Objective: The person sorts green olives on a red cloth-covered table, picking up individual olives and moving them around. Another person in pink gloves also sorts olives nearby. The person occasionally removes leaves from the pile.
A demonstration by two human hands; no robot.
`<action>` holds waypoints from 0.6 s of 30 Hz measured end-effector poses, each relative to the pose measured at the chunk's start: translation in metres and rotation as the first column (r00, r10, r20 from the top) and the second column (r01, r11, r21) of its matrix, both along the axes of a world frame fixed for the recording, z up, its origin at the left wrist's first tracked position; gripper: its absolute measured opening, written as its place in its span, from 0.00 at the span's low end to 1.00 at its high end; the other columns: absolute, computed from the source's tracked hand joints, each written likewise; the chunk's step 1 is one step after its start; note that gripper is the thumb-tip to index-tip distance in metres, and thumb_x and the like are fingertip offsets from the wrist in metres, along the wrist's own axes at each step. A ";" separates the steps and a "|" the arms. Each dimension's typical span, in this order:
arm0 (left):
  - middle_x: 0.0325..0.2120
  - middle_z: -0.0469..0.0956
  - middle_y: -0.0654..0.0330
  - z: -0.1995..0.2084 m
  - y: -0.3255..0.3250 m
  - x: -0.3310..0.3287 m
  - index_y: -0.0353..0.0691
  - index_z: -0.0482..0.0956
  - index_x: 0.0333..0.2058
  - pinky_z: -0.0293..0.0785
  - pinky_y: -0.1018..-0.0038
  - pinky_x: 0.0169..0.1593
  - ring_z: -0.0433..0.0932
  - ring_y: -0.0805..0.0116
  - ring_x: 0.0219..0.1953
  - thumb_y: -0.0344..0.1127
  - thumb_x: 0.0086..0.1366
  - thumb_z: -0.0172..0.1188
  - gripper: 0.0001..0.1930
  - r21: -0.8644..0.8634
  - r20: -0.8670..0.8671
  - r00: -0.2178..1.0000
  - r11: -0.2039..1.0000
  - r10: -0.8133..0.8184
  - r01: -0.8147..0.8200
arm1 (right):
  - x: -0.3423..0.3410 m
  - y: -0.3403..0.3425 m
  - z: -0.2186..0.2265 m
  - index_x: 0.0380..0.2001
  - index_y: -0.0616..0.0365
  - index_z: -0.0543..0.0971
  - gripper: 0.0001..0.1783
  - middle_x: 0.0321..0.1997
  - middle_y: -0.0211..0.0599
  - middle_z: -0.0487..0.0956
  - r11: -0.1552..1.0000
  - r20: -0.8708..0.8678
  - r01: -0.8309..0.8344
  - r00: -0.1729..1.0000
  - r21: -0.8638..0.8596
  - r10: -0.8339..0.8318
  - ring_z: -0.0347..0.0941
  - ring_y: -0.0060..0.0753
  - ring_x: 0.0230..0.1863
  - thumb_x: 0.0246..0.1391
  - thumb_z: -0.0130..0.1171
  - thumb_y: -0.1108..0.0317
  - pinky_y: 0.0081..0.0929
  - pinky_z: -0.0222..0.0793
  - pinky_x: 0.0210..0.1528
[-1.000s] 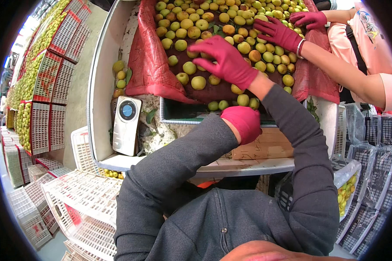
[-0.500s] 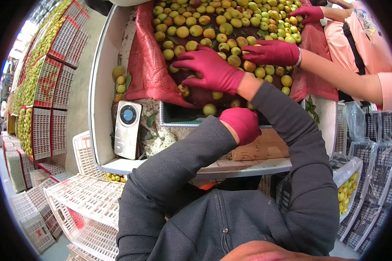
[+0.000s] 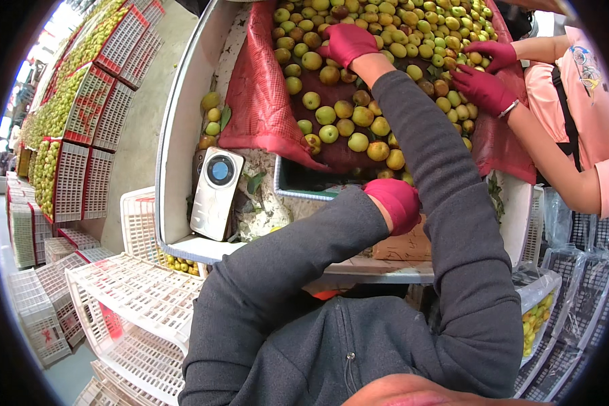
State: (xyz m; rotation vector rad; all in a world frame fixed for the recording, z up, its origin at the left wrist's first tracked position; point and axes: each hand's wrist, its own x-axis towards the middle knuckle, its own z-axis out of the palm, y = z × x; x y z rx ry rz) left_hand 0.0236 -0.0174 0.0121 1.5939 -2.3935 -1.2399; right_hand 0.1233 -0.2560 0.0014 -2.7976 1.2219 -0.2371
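Observation:
Small round green-yellow fruits (image 3: 362, 116), some with brownish patches, lie over a dark sheet edged with red mesh cloth (image 3: 258, 88). My right hand (image 3: 348, 44), in a crimson glove, reaches across them to the far side. Its visible fingers are bent and apart, touching the fruits. Nearer me, my gloved left hand (image 3: 396, 203) is at the front right of a blue-rimmed opening (image 3: 304, 195), just below a few fruits. My left fingers are turned away and hidden, so any hold cannot be seen. My right forearm passes to the right of the left hand.
A co-worker's two gloved hands (image 3: 484, 89) touch fruits at the right. A phone (image 3: 216, 196) lies on the table's left ledge beside loose fruits. A cardboard piece (image 3: 404, 245) is near my left hand. White crates (image 3: 132, 298) stand left; fruit-filled crates (image 3: 71, 179) are stacked beyond.
My right hand has moved away from me, from the near fruits to farther ones. Several fruits now lie nearer the opening. The co-worker's nearer hand has shifted right. The whole view has shifted slightly.

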 end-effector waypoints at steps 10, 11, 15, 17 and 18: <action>0.53 0.83 0.49 -0.071 0.004 -0.005 0.44 0.82 0.56 0.73 0.62 0.63 0.80 0.52 0.58 0.51 0.73 0.54 0.22 -0.469 -0.298 0.955 0.874 -0.020 -0.128 | 0.022 0.132 0.031 0.52 0.59 0.78 0.25 0.48 0.45 0.81 0.650 0.807 -0.615 0.590 0.447 0.003 0.80 0.41 0.48 0.59 0.66 0.53 0.34 0.77 0.52; 0.54 0.82 0.48 -0.087 0.002 -0.012 0.43 0.82 0.55 0.73 0.60 0.64 0.80 0.49 0.58 0.51 0.71 0.55 0.23 -0.226 -0.688 0.725 0.943 0.022 -0.243 | 0.026 0.168 0.044 0.57 0.61 0.73 0.32 0.54 0.50 0.78 0.494 0.819 -0.724 0.573 0.482 0.041 0.78 0.44 0.53 0.61 0.63 0.48 0.35 0.75 0.56; 0.53 0.82 0.45 -0.090 0.006 -0.017 0.42 0.81 0.56 0.73 0.59 0.64 0.80 0.48 0.57 0.52 0.70 0.57 0.24 0.002 -0.930 0.355 0.965 0.098 -0.262 | 0.020 0.249 0.092 0.74 0.69 0.57 0.52 0.75 0.67 0.63 0.239 0.835 -0.921 0.381 0.307 0.397 0.57 0.57 0.78 0.67 0.56 0.35 0.41 0.57 0.77; 0.52 0.82 0.44 -0.089 0.008 -0.017 0.42 0.80 0.57 0.74 0.60 0.63 0.80 0.49 0.57 0.53 0.71 0.57 0.25 -0.037 -0.939 0.336 0.957 0.065 -0.289 | 0.011 0.233 0.075 0.65 0.65 0.71 0.40 0.69 0.61 0.70 0.412 0.832 -0.907 0.293 0.086 0.471 0.64 0.56 0.73 0.62 0.66 0.46 0.43 0.61 0.74; 0.51 0.82 0.43 -0.085 0.007 -0.018 0.42 0.79 0.58 0.74 0.61 0.63 0.80 0.50 0.57 0.53 0.71 0.57 0.25 -0.062 -0.944 0.326 0.951 0.042 -0.302 | 0.005 0.212 0.064 0.59 0.64 0.77 0.34 0.65 0.58 0.75 0.536 0.796 -0.842 0.287 -0.055 0.533 0.69 0.56 0.69 0.58 0.69 0.50 0.46 0.63 0.73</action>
